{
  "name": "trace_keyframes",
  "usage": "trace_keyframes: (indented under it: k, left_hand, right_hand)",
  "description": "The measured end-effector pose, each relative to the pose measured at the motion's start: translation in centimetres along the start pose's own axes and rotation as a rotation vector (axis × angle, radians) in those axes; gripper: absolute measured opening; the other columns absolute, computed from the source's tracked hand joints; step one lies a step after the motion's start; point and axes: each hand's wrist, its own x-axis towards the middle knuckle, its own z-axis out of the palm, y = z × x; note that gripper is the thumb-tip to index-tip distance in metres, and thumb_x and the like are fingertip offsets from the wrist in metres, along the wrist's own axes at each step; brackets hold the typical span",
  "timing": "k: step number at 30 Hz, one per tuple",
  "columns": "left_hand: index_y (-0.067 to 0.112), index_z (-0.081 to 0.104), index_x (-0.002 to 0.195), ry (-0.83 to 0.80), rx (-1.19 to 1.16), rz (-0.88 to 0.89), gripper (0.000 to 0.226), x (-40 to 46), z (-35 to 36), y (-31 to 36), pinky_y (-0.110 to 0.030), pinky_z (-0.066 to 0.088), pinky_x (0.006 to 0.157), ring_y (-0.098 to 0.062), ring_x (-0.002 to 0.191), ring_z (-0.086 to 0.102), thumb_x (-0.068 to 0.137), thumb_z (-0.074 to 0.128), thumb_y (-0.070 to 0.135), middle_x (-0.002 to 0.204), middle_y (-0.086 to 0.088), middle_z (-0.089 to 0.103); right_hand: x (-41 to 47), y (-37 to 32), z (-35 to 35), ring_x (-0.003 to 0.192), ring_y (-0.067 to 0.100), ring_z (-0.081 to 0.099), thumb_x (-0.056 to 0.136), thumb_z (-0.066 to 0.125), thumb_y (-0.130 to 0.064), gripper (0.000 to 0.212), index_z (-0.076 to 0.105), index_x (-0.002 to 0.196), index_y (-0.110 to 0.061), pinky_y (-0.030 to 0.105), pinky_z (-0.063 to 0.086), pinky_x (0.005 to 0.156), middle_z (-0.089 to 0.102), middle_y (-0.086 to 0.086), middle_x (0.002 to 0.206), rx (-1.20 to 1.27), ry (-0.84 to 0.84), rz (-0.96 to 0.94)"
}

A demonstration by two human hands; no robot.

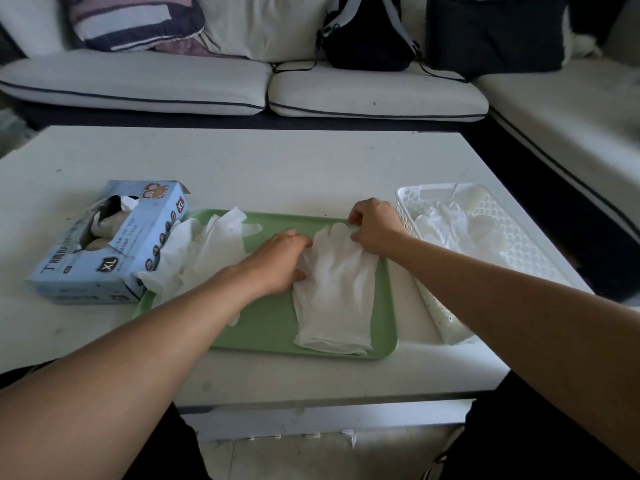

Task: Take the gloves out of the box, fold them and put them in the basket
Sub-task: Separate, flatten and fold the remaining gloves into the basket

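Observation:
A white glove lies flat on the green tray, cuff toward me. My left hand grips its left edge by the thumb part. My right hand pinches its fingertips at the far end. A loose pile of more white gloves lies on the tray's left end, against the blue glove box, which is torn open on top with gloves inside. The white perforated basket stands to the right of the tray and holds several gloves.
Everything sits on a white low table. Behind it is a white sofa with a striped cushion, a black backpack and a dark bag. My knees are at the table's near edge.

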Motion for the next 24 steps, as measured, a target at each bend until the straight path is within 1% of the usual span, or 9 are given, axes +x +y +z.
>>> trace_keyframes:
  k: [2, 4, 6, 8, 10, 12, 14, 19, 24]
  left_hand:
    - [0.010, 0.049, 0.144, 0.027, 0.017, 0.019, 0.063, -0.3, -0.3, 0.1, -0.037, 0.043, 0.104, -0.030, 0.126, 0.054, 0.088, 0.077, 0.017, 0.138, -0.010, 0.050]
    - [0.012, 0.049, 0.144, 0.062, 0.046, 0.044, 0.059, -0.7, -0.9, 0.4, -0.041, 0.046, 0.102, -0.031, 0.123, 0.056, 0.091, 0.074, 0.021, 0.139, -0.009, 0.050]
    - [0.019, 0.060, 0.127, 0.096, 0.081, 0.059, 0.040, -1.4, -1.6, 1.1, -0.042, 0.051, 0.092, -0.030, 0.111, 0.062, 0.091, 0.073, 0.030, 0.124, -0.004, 0.058]
    - [0.027, 0.063, 0.098, 0.063, 0.119, 0.054, 0.021, -2.5, -2.3, 2.2, -0.039, 0.054, 0.080, -0.025, 0.092, 0.066, 0.087, 0.074, 0.041, 0.098, 0.004, 0.064]
    - [0.029, 0.062, 0.084, -0.061, 0.135, 0.069, 0.025, -3.6, -2.3, 3.2, -0.034, 0.055, 0.073, -0.018, 0.079, 0.065, 0.084, 0.075, 0.050, 0.084, 0.009, 0.063]
    - [0.027, 0.064, 0.086, -0.201, 0.099, 0.078, 0.027, -5.0, -1.5, 3.8, -0.031, 0.054, 0.070, -0.012, 0.077, 0.062, 0.084, 0.075, 0.051, 0.084, 0.010, 0.061]
    - [0.025, 0.065, 0.092, -0.261, 0.096, 0.072, 0.028, -6.0, -0.3, 3.8, -0.030, 0.054, 0.073, -0.012, 0.080, 0.062, 0.085, 0.075, 0.049, 0.089, 0.009, 0.061]
    - [0.024, 0.063, 0.100, -0.224, 0.062, 0.113, 0.025, -6.6, 1.2, 2.7, -0.030, 0.051, 0.076, -0.016, 0.087, 0.060, 0.085, 0.078, 0.037, 0.095, 0.006, 0.058]
    - [0.022, 0.068, 0.104, -0.219, 0.022, 0.145, 0.021, -7.0, 0.9, 2.6, -0.029, 0.052, 0.083, -0.015, 0.092, 0.060, 0.088, 0.078, 0.029, 0.103, 0.003, 0.060]
  right_hand:
    - [-0.9, -0.7, -0.7, 0.106, 0.025, 0.061, 0.085, 0.070, -0.012, 0.027, 0.067, 0.113, -0.012, 0.022, 0.040, 0.075, 0.065, 0.007, 0.115, -0.137, -0.077, -0.084]
    - [-2.8, -2.0, -1.8, 0.110, 0.025, 0.058, 0.089, 0.069, -0.023, 0.029, 0.065, 0.116, -0.012, 0.023, 0.038, 0.077, 0.062, 0.007, 0.117, -0.216, -0.133, -0.218]
    - [-5.5, -3.4, -3.0, 0.099, 0.022, 0.062, 0.087, 0.073, -0.031, 0.016, 0.066, 0.096, -0.019, 0.026, 0.045, 0.078, 0.063, 0.000, 0.102, -0.259, -0.181, -0.344]
    - [-8.6, -4.1, -3.8, 0.081, 0.011, 0.058, 0.083, 0.078, -0.039, 0.019, 0.066, 0.083, -0.024, 0.027, 0.048, 0.077, 0.055, -0.013, 0.081, -0.343, -0.331, -0.447]
    - [-11.4, -4.0, -3.6, 0.068, 0.001, 0.048, 0.081, 0.080, -0.040, 0.022, 0.071, 0.084, -0.020, 0.024, 0.044, 0.073, 0.047, -0.019, 0.072, -0.329, -0.511, -0.456]
    - [-13.1, -3.3, -2.8, 0.068, 0.005, 0.050, 0.082, 0.080, -0.035, 0.020, 0.073, 0.087, -0.017, 0.026, 0.046, 0.074, 0.049, -0.018, 0.071, -0.286, -0.573, -0.449]
    - [-13.7, -2.7, -2.2, 0.075, 0.011, 0.055, 0.083, 0.080, -0.028, 0.018, 0.074, 0.091, -0.014, 0.029, 0.051, 0.077, 0.052, -0.013, 0.075, -0.235, -0.560, -0.424]
    - [-14.0, -1.8, -1.7, 0.082, 0.019, 0.066, 0.077, 0.084, -0.016, 0.017, 0.074, 0.091, -0.012, 0.032, 0.056, 0.077, 0.062, -0.005, 0.085, -0.158, -0.528, -0.343]
    - [-14.4, -2.5, -0.9, 0.083, 0.015, 0.056, 0.085, 0.072, -0.012, 0.010, 0.073, 0.095, -0.012, 0.025, 0.045, 0.073, 0.066, 0.001, 0.098, -0.315, -0.522, -0.454]
